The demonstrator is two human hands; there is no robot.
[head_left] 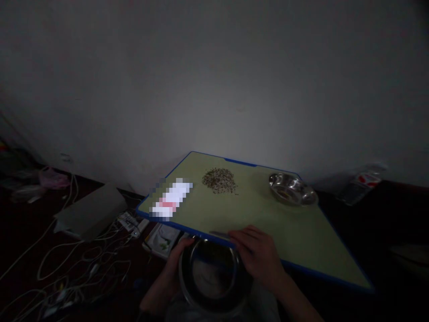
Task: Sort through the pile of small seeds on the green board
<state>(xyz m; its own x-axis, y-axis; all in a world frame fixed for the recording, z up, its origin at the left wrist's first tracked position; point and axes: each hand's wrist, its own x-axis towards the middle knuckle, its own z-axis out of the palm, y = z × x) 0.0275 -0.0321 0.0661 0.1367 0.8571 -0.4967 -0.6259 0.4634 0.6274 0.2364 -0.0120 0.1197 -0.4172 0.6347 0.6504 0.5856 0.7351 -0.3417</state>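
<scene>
In the head view my left hand (177, 261) is closed on the left rim of a round metal bowl (187, 293). The bowl hangs just below the near edge of the table, close to my body. Over that edge my right hand (256, 252) is closed, fingers together. A thin, flat grey piece (219, 234) sticks out to the left from its fingertips, but its kind is too dark to make out. Farther back on the table lies a loose pile of small mixed dark and light grains (219, 180). The inside of the near bowl is dim.
A light green tabletop (268, 228) with a blue rim stands against a grey wall. At its right back sits a shiny metal bowl (291, 190); at its left is a blurred-out bright screen (172, 199). Tangled cables (90, 268) and a box (92, 212) lie left.
</scene>
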